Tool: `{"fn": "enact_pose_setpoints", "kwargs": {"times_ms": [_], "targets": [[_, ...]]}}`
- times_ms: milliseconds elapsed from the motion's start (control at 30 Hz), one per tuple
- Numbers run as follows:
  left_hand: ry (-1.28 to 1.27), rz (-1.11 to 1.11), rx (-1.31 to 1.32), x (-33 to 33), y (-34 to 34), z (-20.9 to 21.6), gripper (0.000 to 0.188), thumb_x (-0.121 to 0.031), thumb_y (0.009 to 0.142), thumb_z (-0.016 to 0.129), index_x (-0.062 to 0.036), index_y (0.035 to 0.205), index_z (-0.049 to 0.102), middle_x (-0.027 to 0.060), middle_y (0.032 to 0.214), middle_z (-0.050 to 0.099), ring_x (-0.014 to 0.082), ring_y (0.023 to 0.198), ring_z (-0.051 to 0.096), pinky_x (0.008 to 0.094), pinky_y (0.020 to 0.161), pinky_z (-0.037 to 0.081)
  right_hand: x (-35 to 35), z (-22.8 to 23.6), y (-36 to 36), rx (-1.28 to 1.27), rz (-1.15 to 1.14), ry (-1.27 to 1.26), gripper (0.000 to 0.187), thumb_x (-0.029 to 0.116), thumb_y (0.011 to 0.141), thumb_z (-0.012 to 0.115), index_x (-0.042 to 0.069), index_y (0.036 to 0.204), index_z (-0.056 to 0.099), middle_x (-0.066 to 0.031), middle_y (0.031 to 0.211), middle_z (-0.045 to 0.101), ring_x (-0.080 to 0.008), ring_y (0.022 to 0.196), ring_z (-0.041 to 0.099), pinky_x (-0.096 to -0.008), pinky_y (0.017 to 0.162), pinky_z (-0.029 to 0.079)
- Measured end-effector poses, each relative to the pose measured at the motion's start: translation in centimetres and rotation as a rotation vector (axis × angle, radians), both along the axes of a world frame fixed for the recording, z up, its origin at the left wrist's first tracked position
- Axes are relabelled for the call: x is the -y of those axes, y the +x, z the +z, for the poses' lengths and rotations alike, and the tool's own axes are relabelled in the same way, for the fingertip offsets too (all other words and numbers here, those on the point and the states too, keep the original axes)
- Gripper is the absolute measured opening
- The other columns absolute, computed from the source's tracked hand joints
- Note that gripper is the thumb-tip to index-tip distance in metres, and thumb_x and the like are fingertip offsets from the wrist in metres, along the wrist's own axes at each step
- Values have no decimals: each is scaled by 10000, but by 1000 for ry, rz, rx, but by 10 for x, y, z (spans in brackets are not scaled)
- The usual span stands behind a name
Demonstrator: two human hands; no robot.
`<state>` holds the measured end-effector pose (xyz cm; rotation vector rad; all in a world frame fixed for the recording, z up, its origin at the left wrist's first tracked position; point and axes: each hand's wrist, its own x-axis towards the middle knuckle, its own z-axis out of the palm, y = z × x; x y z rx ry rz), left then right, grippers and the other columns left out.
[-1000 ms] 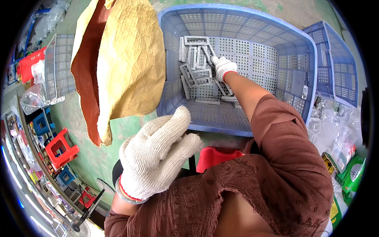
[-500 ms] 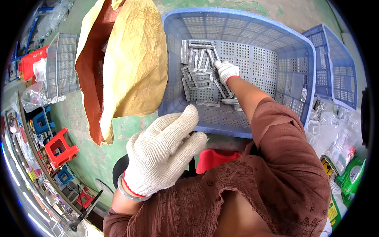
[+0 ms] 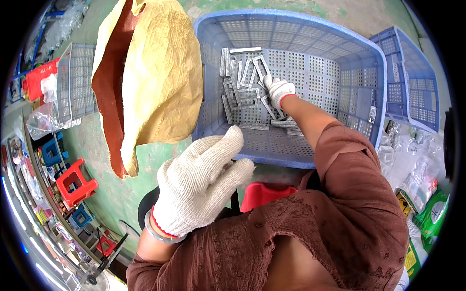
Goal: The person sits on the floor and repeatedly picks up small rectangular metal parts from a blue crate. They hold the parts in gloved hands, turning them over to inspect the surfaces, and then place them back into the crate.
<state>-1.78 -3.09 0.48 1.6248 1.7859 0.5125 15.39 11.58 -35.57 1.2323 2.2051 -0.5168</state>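
Step in hand, as judged: handling one grey metal frame (image 3: 265,64) among loose others in the blue crate (image 3: 315,80). Your right hand (image 3: 281,91) is down inside, gloved fingers bent at the frame's near end. Contact looks likely, but the fingertips are partly hidden; cannot tell whether you grip it. Your left hand (image 3: 196,186), also gloved, is raised on the near side of the crate, fingers half curled, thumb apart, nothing visible between them.

Next move, in my judgement, calls for a sure pinch on one long rail, keeping it clear of its neighbours, since several lie close together.

Appearance: the frame is a slim rectangle, open in the middle, silver-grey. It lies aslant toward the far side of the crate, left of centre, just beyond your right hand. The other frames (image 3: 255,126) share its colour; some show their openings, others appear edge-on as plain bars. Yellow sack (image 3: 165,72), red-brown inside, mouth gaping, is just left of the crate.
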Motion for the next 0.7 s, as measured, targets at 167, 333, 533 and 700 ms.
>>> {"fn": "enact_pose_setpoints", "kwargs": {"times_ms": [167, 333, 533, 700], "targets": [[6, -24, -7, -1, 1, -1, 469, -110, 746, 839, -57, 1191, 699, 108, 972, 709, 159, 716, 661, 284, 686, 529, 8, -8, -6, -25, -171, 6, 900, 208, 757, 726, 142, 1512, 240, -164, 1331, 543, -338, 1227, 561, -435, 952, 507], [0, -20, 20, -2, 1, -2, 471, -101, 742, 838, -55, 1190, 699, 102, 957, 705, 161, 715, 656, 282, 690, 525, 15, -9, -7, -17, -183, 42, 758, 171, 846, 622, 156, 1511, 259, -175, 1312, 534, -347, 1183, 575, -445, 939, 509], [-2, -64, 7, 0, -6, -7, 457, -190, 797, 812, -50, 1211, 678, 123, 986, 709, 179, 681, 674, 283, 629, 538, 22, -18, -12, -33, -205, 163, 579, 205, 921, 566, 141, 1453, 348, -166, 1246, 567, -330, 1137, 596, -503, 844, 553], [-43, -3, 2, -2, -2, -1, 467, -113, 736, 843, -49, 1177, 704, 98, 947, 706, 165, 720, 659, 288, 703, 522, 6, -11, 5, -29, -155, 207, 479, 182, 914, 549, 135, 1378, 443, -166, 1176, 587, -326, 1043, 625, -423, 837, 542]]}}
